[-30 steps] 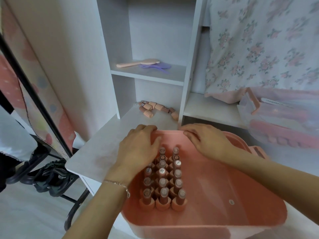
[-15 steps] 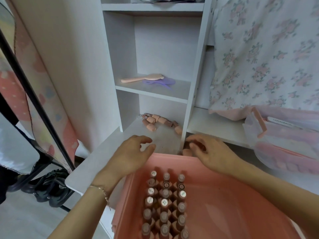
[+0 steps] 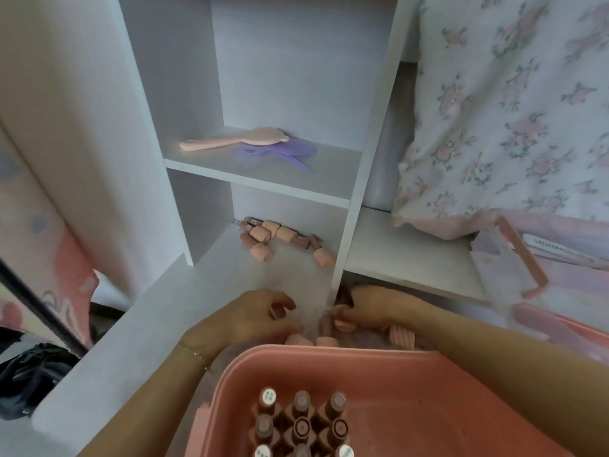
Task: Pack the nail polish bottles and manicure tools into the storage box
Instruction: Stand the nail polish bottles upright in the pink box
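Hands off the box (image 3: 379, 361) rim since a second ago: right hand (image 3: 372, 311) fingers now clamp a bottle (image 3: 326, 324) just beyond it; left hand (image 3: 250, 318) fingers curl over another. Loose bottles (image 3: 283, 240) remain at shelf back; packing resumes.

Pink plastic storage box (image 3: 428, 384) showing a smooth, faintly glossy interior. Peach nail polish bottles (image 3: 300, 420) showing matt ribbed bodies and shiny round cap tops. White laminate shelf unit (image 3: 273, 179) appearing matt and lightly grained. Floral cotton-like cloth (image 3: 514, 103) hanging soft and matt. Translucent plastic container (image 3: 494, 258) carrying a pink plastic handle.
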